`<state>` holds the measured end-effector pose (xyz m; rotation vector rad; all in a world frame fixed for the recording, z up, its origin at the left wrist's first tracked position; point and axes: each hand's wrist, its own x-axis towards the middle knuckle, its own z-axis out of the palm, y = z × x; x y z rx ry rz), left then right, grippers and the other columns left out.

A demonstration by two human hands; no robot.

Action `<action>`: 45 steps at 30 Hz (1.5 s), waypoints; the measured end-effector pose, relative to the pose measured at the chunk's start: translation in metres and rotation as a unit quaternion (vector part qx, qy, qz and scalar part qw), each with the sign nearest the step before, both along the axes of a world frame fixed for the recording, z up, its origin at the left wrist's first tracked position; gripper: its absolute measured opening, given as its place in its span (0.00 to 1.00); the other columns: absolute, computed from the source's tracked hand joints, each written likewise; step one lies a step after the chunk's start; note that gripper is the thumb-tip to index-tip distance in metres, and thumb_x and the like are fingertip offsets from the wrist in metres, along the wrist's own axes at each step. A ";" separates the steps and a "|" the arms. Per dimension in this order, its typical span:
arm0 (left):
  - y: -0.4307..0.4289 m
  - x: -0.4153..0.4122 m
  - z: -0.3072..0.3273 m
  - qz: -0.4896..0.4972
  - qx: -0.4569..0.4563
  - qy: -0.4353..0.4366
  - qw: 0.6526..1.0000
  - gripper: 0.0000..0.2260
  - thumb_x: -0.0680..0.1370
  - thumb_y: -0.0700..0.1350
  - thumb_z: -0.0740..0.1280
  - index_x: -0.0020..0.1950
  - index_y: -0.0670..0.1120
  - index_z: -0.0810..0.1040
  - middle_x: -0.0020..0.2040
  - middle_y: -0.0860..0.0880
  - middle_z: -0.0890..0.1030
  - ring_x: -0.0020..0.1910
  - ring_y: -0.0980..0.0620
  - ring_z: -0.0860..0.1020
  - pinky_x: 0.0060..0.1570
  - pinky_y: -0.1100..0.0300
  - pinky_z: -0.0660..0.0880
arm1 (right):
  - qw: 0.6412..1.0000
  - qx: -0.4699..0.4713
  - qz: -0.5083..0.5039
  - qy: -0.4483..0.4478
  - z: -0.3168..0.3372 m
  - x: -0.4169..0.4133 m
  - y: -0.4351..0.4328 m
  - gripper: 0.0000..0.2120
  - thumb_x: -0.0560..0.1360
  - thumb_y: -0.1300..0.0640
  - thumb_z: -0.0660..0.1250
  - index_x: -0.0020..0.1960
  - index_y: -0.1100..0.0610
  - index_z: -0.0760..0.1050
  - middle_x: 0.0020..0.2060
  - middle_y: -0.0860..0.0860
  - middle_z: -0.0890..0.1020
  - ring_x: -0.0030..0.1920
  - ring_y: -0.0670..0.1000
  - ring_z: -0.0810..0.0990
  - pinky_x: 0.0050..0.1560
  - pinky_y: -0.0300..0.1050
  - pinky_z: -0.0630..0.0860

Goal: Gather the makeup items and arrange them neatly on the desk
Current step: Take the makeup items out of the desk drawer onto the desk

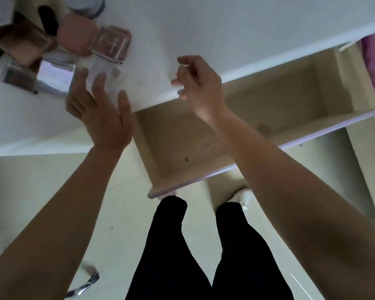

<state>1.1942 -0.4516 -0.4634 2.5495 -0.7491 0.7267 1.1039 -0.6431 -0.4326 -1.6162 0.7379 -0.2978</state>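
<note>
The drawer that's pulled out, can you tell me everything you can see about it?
The drawer is pulled wide open from under the white desk top. It looks like pale beige wood or board, with low side walls and a front panel edged in light purple. Its floor looks bare, with only a few small dark spots or stains. No hand touches it: the right hand hovers above its back part, holding nothing, and the right forearm crosses over it. Its front hangs above the person's feet.
</note>
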 end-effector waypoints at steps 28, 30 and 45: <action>-0.111 -0.218 0.025 -0.134 0.367 0.328 0.860 0.10 0.80 0.52 0.63 0.56 0.49 0.77 0.51 0.49 0.81 0.48 0.43 0.80 0.42 0.54 0.73 | 0.785 -0.432 0.369 0.248 -0.004 -0.231 -0.148 0.10 0.77 0.60 0.66 0.58 0.55 0.77 0.48 0.53 0.80 0.49 0.58 0.79 0.41 0.45 0.66; -0.114 -0.200 0.024 -0.139 0.335 0.309 0.879 0.11 0.78 0.51 0.67 0.58 0.47 0.78 0.55 0.47 0.80 0.52 0.41 0.80 0.45 0.51 0.77 | 0.804 -0.432 0.335 0.233 -0.006 -0.217 -0.153 0.11 0.76 0.60 0.69 0.58 0.55 0.77 0.47 0.54 0.80 0.48 0.58 0.80 0.43 0.47 0.73; -0.135 -0.089 0.017 -0.061 0.340 0.142 0.928 0.52 0.65 0.70 0.69 0.76 0.37 0.58 0.69 0.39 0.70 0.66 0.39 0.70 0.61 0.45 0.68 | 0.690 -0.616 0.271 0.266 -0.013 -0.111 -0.182 0.46 0.72 0.53 0.73 0.81 0.56 0.48 0.79 0.59 0.53 0.79 0.63 0.53 0.77 0.60 0.55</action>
